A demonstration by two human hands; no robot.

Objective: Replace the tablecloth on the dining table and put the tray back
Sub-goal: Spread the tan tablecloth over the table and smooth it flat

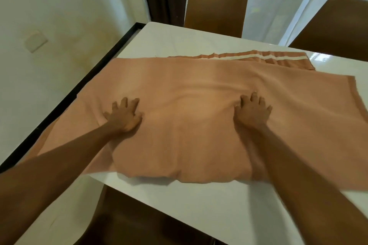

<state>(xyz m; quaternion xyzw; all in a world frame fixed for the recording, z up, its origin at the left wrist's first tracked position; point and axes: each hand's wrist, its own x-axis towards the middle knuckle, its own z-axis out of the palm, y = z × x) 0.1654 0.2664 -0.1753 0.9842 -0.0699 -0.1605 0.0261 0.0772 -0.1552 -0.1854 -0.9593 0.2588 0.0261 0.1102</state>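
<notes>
A salmon-pink tablecloth lies folded over itself on the glossy white dining table. Its far layer shows two cream stripes near the back edge. My left hand presses flat on the cloth's left part with spread fingers. My right hand presses flat on the right part, with small wrinkles bunched at its fingertips. The cloth's near edge stops short of the table's front edge and its left corner reaches the table's left edge. No tray is in view.
Two brown chairs stand beyond the table, one at the back and one at the far right. A third brown chair is tucked under the near edge. A pale wall runs close along the table's left side.
</notes>
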